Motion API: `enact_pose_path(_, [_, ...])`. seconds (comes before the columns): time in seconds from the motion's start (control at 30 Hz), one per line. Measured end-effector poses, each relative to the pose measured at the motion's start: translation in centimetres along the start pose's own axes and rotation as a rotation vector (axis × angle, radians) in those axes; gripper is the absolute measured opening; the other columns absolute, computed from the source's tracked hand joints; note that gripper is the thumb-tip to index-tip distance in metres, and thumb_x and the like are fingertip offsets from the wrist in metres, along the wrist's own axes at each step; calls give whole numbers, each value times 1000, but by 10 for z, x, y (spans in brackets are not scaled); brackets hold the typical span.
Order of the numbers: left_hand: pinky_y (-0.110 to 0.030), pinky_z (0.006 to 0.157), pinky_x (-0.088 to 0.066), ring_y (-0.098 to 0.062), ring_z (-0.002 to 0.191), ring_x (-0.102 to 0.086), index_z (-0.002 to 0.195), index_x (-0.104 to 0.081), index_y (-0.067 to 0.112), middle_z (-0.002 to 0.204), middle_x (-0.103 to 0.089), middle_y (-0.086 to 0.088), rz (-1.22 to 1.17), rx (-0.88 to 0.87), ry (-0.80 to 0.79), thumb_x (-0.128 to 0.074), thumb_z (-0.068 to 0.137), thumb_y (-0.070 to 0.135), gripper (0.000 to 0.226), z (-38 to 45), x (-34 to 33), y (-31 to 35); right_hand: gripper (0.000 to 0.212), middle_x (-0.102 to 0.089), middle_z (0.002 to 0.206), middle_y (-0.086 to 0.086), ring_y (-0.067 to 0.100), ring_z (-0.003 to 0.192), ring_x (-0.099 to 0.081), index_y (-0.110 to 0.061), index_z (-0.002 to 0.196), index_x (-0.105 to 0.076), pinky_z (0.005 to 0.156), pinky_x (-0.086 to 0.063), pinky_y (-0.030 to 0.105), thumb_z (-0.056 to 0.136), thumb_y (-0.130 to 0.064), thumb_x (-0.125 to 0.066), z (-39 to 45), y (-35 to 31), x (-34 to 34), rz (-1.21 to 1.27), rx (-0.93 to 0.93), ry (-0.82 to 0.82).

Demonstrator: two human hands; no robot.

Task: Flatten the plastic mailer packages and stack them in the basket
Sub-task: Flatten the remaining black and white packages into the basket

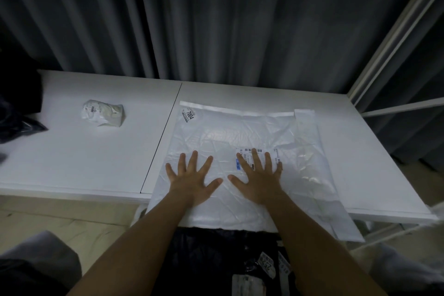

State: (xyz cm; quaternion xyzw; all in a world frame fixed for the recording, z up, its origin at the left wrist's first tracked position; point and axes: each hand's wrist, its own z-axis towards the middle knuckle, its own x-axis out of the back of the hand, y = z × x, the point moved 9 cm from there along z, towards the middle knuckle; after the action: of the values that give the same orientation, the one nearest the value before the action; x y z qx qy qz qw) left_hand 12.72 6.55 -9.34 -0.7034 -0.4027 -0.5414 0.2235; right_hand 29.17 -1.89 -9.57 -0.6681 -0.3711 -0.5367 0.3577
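Observation:
A large white plastic mailer lies spread flat on the right half of the white table, its near edge hanging over the table's front. My left hand presses on its left part with fingers spread straight. My right hand presses flat beside it, partly covering a barcode label. A small crumpled white mailer sits on the left half of the table. Below the table's front edge, dark mailers with white labels lie stacked; I cannot make out the basket itself.
Dark plastic bags pile up at the table's far left edge. Grey curtains hang behind the table. A white frame stands at the right. A seam divides the two tabletops.

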Motion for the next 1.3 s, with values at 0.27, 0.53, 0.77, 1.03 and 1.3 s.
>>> enact_pose_path(0.27, [-66,108,9,-34,145,4,148,11,43,159,0,-2,33,-9,64,14,54,93,107,-54,-4,-2,108,10,162,-1,33,147,10,-50,147,10,111,9,62,48,-89,27,-55,-8,-1,3,60,17])
enact_pose_path(0.53, [-67,108,-17,-36,121,-44,131,-51,21,123,-50,-13,-14,-48,431,-13,79,75,84,-57,26,3,89,-37,151,10,40,136,-34,-36,146,-34,109,-19,63,78,-87,-11,-79,-11,24,57,111,243])
enact_pose_path(0.77, [-65,109,10,-33,143,25,149,10,42,158,23,-2,-23,-50,329,9,70,78,87,-3,36,14,97,18,160,3,38,144,19,-44,149,8,111,10,64,63,-86,22,-20,-6,37,6,30,220])
enact_pose_path(1.03, [-69,105,15,-36,138,34,144,21,48,153,35,3,-7,-49,240,13,68,82,83,39,20,7,100,26,158,0,39,143,21,-48,145,20,108,12,65,55,-92,17,29,-2,16,-1,24,127])
enact_pose_path(1.3, [-69,107,13,-36,140,29,145,18,48,157,26,-2,15,-39,196,13,71,82,82,43,15,7,100,23,159,0,40,144,20,-49,144,19,109,12,66,54,-91,17,32,-1,8,-16,13,55])
